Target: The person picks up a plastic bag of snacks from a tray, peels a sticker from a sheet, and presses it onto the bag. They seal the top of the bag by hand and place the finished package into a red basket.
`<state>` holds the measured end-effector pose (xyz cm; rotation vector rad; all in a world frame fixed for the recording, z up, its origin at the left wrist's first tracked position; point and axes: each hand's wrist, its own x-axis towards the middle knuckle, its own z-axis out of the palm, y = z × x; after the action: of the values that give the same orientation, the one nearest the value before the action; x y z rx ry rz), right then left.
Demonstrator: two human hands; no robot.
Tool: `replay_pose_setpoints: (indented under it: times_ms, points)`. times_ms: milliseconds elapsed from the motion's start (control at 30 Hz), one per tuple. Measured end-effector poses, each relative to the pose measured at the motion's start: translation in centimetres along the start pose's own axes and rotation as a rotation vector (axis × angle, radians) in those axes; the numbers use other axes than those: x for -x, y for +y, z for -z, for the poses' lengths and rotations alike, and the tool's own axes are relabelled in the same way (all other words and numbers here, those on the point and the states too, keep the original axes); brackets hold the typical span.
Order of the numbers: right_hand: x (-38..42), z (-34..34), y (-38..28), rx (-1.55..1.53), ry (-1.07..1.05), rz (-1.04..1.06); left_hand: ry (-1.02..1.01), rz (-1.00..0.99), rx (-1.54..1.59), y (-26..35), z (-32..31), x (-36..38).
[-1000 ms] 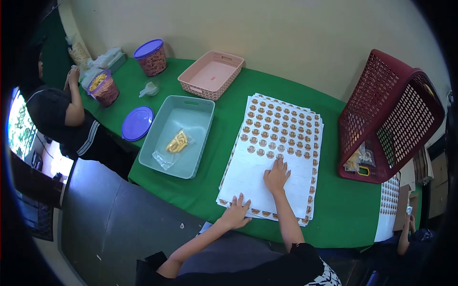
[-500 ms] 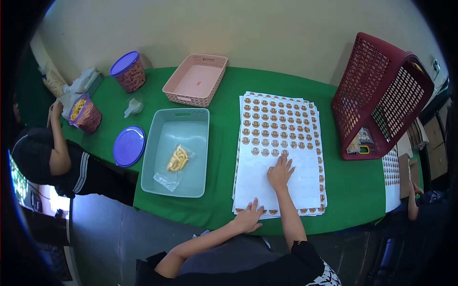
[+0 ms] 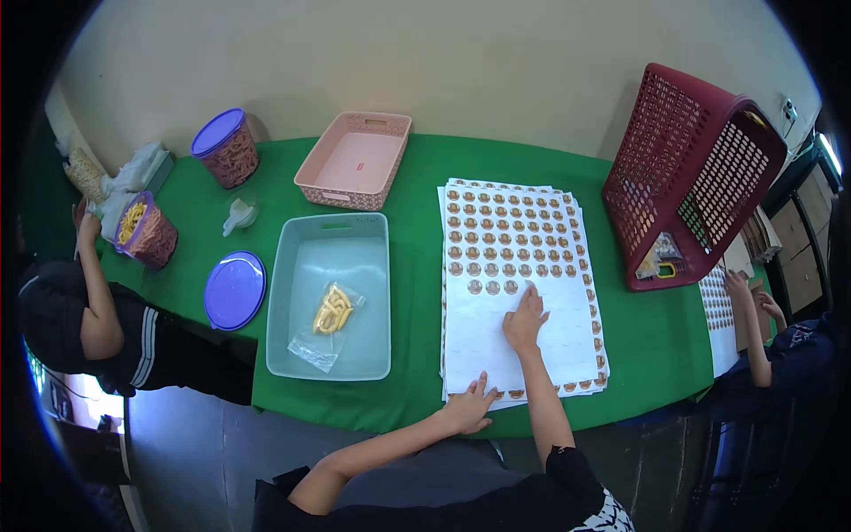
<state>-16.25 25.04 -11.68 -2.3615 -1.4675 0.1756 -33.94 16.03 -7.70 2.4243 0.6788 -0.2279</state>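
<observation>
A stack of sheets with rows of round brown stickers (image 3: 507,238) lies on the green tabletop, its lower part bare white backing. My right hand (image 3: 526,321) is over the sheet just below the lowest sticker row, fingers drawn together at a sticker; whether one is between them is too small to tell. Near the front left edge of the sheets, my left hand (image 3: 470,406) rests flat with fingers spread. Left of the sheets is a pale green tray (image 3: 381,293) holding a clear bag of yellow sticks (image 3: 332,315).
A pink basket (image 3: 353,165), purple-lidded tub (image 3: 225,149), open tub (image 3: 146,232), purple lid (image 3: 235,291) and clear scoop (image 3: 240,215) are to the left. A maroon basket (image 3: 678,173) stands right. One person (image 3: 97,324) is at left, another (image 3: 784,355) at right.
The view has shifted slightly. My right hand's fingers have drawn closer together by the last sticker of the lowest row. The person at right has raised a hand over their sheet.
</observation>
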Motion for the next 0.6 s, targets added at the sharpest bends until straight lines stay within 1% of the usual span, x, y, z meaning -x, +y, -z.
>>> replay_pose_setpoints:
  times_ms: [33,67,133,167,200,233,267,300,333,367,433,500,567,600]
  points:
    - [-0.1,0.1,0.3,-0.113,0.061,0.008,-0.021,-0.003,0.015,-0.1,0.4,0.0]
    - [-0.3,-0.2,0.9,-0.113,0.063,0.021,-0.009,0.003,0.014,-0.3,0.9,0.1]
    - [-0.5,-0.4,1.1,-0.331,0.317,0.046,-0.121,0.011,0.166,-0.6,2.6,0.5]
    - [0.0,-0.7,1.0,-0.294,0.463,0.080,-0.106,0.022,0.171,-1.5,2.7,0.6]
    - [0.2,-0.3,0.8,-0.298,0.457,0.102,-0.023,-0.119,0.419,-2.8,2.6,0.7]
    - [0.3,-0.1,0.7,-0.463,0.502,0.086,0.068,-0.263,0.662,-3.5,3.9,1.5]
    - [0.2,0.0,0.5,-0.631,0.540,0.065,0.115,-0.172,0.806,-4.4,5.4,2.6]
    - [0.2,0.1,0.4,-0.639,0.526,0.083,0.160,-0.080,0.951,-4.9,8.0,4.5]
    - [0.2,0.2,0.5,-0.660,0.510,0.056,0.394,-0.070,1.108,-6.7,8.1,5.4]
    - [0.2,0.3,0.5,-0.678,0.499,0.026,0.599,0.013,1.119,-8.4,9.2,6.8]
    - [0.2,0.3,0.4,-0.656,0.474,0.036,0.894,0.442,1.138,-11.6,11.4,9.2]
    - [0.0,0.2,0.4,-0.631,0.465,0.032,0.990,0.651,1.149,-15.0,12.1,10.7]
    - [0.1,-0.3,1.0,-0.631,0.433,0.009,0.891,0.805,1.130,-17.8,11.8,11.9]
    - [0.2,-0.3,1.2,-0.625,0.442,-0.006,0.873,0.797,1.127,-18.8,11.5,12.0]
